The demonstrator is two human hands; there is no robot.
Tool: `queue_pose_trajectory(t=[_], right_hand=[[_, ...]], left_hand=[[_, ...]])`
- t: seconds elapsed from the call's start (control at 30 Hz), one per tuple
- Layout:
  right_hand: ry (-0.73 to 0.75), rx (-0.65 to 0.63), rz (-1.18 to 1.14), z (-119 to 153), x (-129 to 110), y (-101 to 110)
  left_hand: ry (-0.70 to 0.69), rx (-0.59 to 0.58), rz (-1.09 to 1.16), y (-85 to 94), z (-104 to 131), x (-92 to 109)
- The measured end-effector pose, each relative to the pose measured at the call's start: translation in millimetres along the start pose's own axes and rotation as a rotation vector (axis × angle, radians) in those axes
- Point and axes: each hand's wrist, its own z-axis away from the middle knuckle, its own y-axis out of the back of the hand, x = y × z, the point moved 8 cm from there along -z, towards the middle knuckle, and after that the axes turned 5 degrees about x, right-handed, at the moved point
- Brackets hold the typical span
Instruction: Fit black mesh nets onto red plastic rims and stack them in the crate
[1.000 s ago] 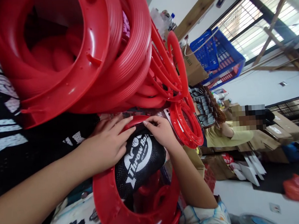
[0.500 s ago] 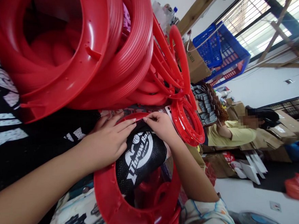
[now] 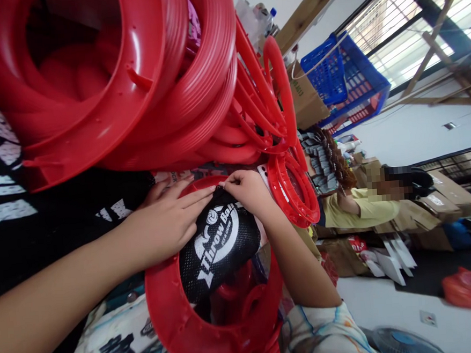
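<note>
A red plastic ring [image 3: 168,310] lies tilted at lower centre, with black mesh [image 3: 220,247] printed "Throw Ball" across its opening. My left hand [image 3: 169,219] reaches in from the left and lies over the ring's upper left rim, fingers long and close together, thumb bent against the mesh. Its fingertips touch the mesh's top edge. From the lower right, my right hand [image 3: 248,194] pinches that same edge at the ring's top, thumb and forefinger together. The fingertips of both hands nearly meet. Part of the upper rim is hidden under the hands.
Large red rings [image 3: 148,86] are piled above my hands, and smaller red rings [image 3: 293,194] hang to their right. Black printed mesh [image 3: 62,231] lies at the left. Further right are a person in a yellow shirt [image 3: 367,207], cartons [image 3: 454,191] and a blue crate [image 3: 358,82].
The whole view has shifted slightly. My right fingertips have moved a little left along the mesh's top edge, closer to my left fingertips. My left hand keeps its place on the ring.
</note>
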Motion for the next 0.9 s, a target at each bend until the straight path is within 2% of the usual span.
queue_pose_trajectory(t=[0.3, 0.9], right_hand=[[0.002, 0.006, 0.011, 4.5, 4.0, 0.9], [0.011, 0.01, 0.127, -0.9, -5.6, -1.4]], left_hand=[[0.017, -0.025, 0.006, -0.9, -1.2, -1.3], [0.034, -0.015, 0.042, 0.3, 0.1, -1.7]])
